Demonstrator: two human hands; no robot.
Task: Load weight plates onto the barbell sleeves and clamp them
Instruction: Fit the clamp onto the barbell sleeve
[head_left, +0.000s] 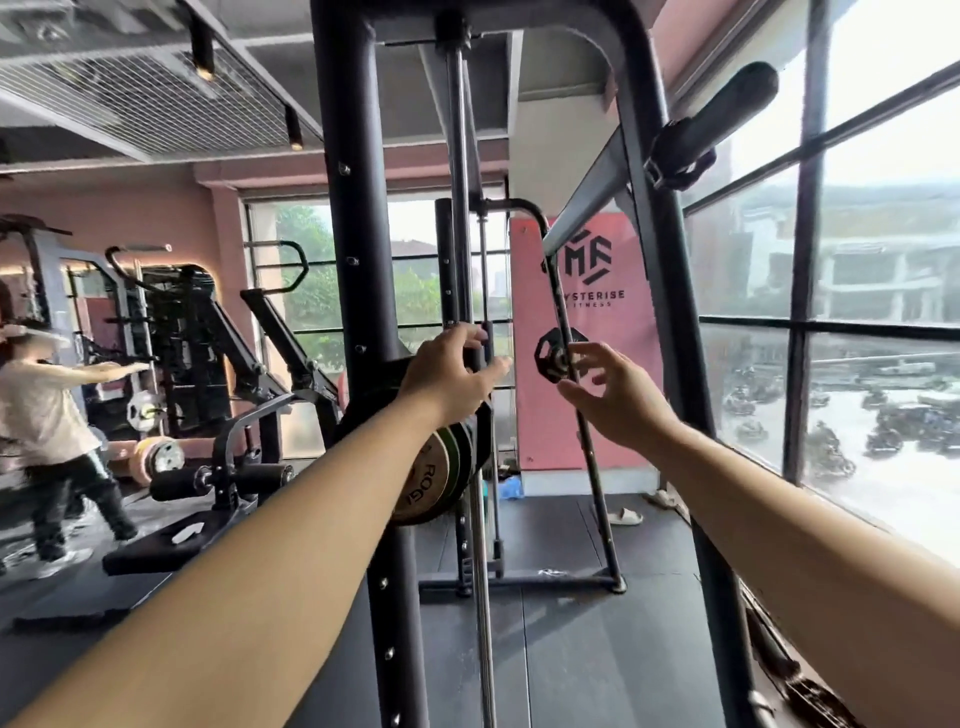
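Observation:
Several weight plates (434, 470) hang edge-on on the near barbell sleeve beside the black upright (358, 291) of the rack. The nearest is tan with black letters, then a green-edged one and a black one. My left hand (449, 374) reaches just above them, thumb and fingers spread, at the dark sleeve end (475, 358); whether it touches is unclear. My right hand (610, 397) hovers open to the right, fingers spread, holding nothing. A small black plate (548, 358) sits on the far sleeve beyond its fingertips.
A chrome guide rod (470, 415) runs down the rack. A slanted black post (670, 291) and large windows (857, 322) close the right side. A pink banner (597, 405) stands behind. At left stand a padded machine (223, 480) and a person (47, 415). Slippers (626, 516) lie on the floor.

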